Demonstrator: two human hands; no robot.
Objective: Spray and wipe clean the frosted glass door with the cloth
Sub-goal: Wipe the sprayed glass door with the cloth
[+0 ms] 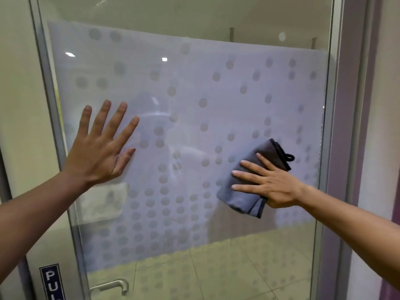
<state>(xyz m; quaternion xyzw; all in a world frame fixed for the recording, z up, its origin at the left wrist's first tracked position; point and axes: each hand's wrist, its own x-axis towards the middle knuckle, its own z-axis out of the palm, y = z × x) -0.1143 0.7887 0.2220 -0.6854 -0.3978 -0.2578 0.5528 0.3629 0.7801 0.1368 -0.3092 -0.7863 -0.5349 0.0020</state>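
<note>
The frosted glass door (194, 94) fills the view, its milky film dotted with grey circles. My left hand (101, 146) lies flat on the glass at the left, fingers spread, holding nothing. My right hand (268, 180) presses a folded grey cloth (244, 191) with dark trim and a small loop against the glass at the lower right of the frosted area. No spray bottle is in view.
A metal door frame (54, 131) runs down the left side, with a blue "PULL" sign (52, 282) and a metal handle (112, 285) at the bottom left. A purple-grey frame (350, 126) borders the right. Tiled floor shows through the clear lower glass.
</note>
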